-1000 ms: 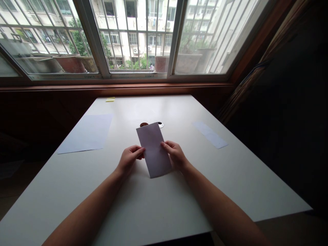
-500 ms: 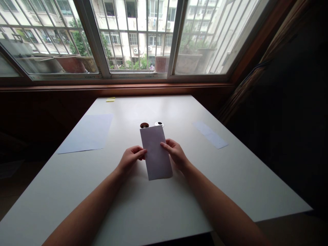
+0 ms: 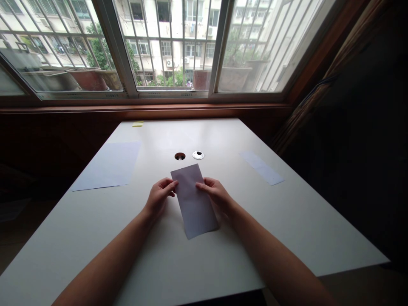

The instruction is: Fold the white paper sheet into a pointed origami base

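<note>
Greyish paper (image 3: 197,208) is sloping over the table (image 3: 92,255), its long edges being pinched by the left hand (image 3: 158,194) and right hand (image 3: 219,194), both equally near. Most of its length is extending bodyward from the fingers (image 3: 172,185), its long axis leaning left at the far end. Beyond, 1 hole (image 3: 180,156) and 1 silver grommet (image 3: 194,155) are sitting before the window (image 3: 170,40).
</note>
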### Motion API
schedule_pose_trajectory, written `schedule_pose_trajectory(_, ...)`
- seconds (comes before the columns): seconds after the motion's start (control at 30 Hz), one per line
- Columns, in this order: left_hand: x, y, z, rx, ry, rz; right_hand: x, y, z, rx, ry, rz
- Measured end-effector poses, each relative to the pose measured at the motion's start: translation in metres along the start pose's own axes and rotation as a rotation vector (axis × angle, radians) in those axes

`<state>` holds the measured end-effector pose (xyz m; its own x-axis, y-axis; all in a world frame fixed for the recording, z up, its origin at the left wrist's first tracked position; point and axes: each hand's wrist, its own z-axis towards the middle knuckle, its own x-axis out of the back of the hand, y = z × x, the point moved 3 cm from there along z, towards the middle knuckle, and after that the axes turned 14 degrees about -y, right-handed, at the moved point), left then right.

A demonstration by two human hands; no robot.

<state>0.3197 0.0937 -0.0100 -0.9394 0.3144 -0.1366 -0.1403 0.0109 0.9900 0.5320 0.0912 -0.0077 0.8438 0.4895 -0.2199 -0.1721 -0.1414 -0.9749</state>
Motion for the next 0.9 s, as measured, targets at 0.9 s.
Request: schedule_pose_trajectory(0.9,-0.004,0.000,-0.001,0.052,-0.172,0.213,0.002,0.002,0.004,0.015,0.053,-0.071)
